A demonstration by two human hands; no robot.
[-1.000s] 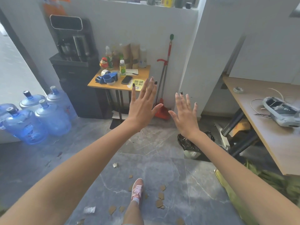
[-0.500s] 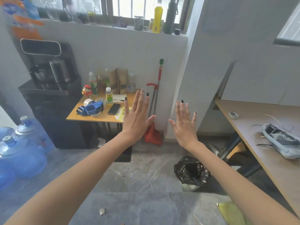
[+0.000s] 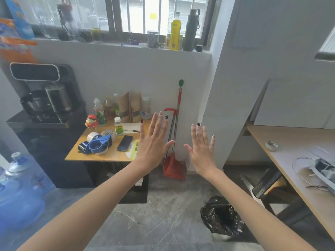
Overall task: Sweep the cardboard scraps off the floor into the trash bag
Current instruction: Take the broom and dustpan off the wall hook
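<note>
Both arms stretched forward, my left hand and right hand spread flat, each grip apart, holding nothing. Step in hand, as I judge: fetching tool. Broom with red dustpan leans on wall between my hands, untouched. Trash bag stands open on floor, below right arm. No cardboard scraps in view. Next: close grip round broom handle.

Black trash bag open on floor, red broom upright vs wall
</note>
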